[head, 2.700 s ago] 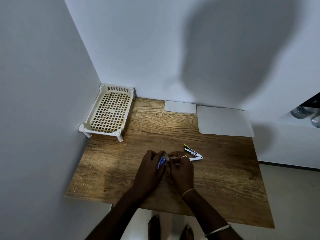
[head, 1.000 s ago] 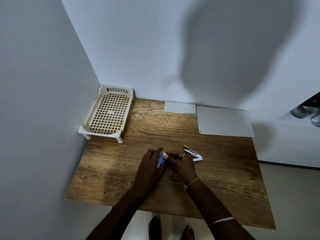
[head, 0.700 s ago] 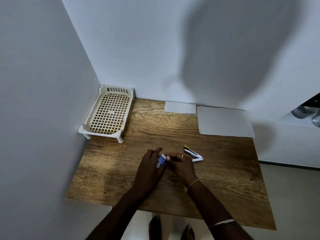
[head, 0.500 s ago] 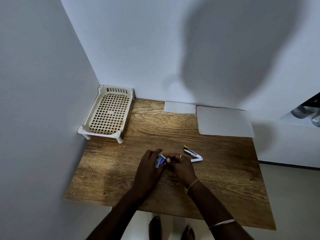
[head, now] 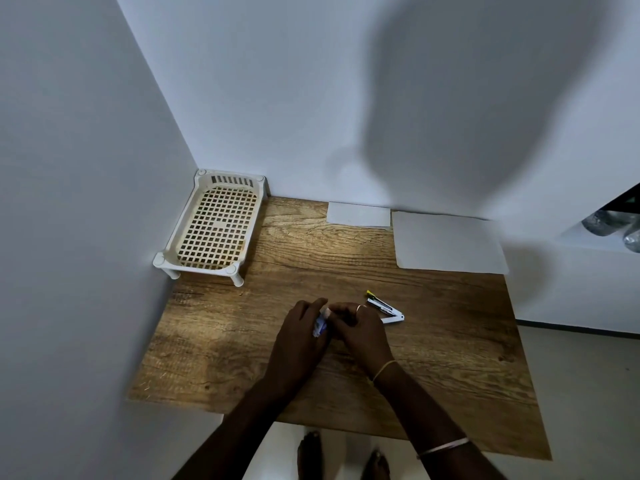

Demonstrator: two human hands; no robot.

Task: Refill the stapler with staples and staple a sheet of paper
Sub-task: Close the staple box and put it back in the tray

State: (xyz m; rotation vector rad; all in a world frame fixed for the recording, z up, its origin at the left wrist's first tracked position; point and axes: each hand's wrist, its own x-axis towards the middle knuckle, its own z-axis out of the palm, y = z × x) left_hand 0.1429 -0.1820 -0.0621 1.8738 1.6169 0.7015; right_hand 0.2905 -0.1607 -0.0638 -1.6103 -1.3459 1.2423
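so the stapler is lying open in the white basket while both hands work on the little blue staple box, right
Not quite. The head view shows the stapler lying open on the wooden table, just right of the hands, not in the basket. Both hands are at the blue staple box.

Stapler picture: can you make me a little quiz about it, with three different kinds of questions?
1. True or false: the stapler lies open on the table.
2. Which is at the table's back left corner? A) tray B) big sheet C) small box
3. Fill in: both hands hold a small blue and white ____.

Key:
1. True.
2. A, the tray; the big sheet lies back right.
3. Box, between the left hand and right hand.
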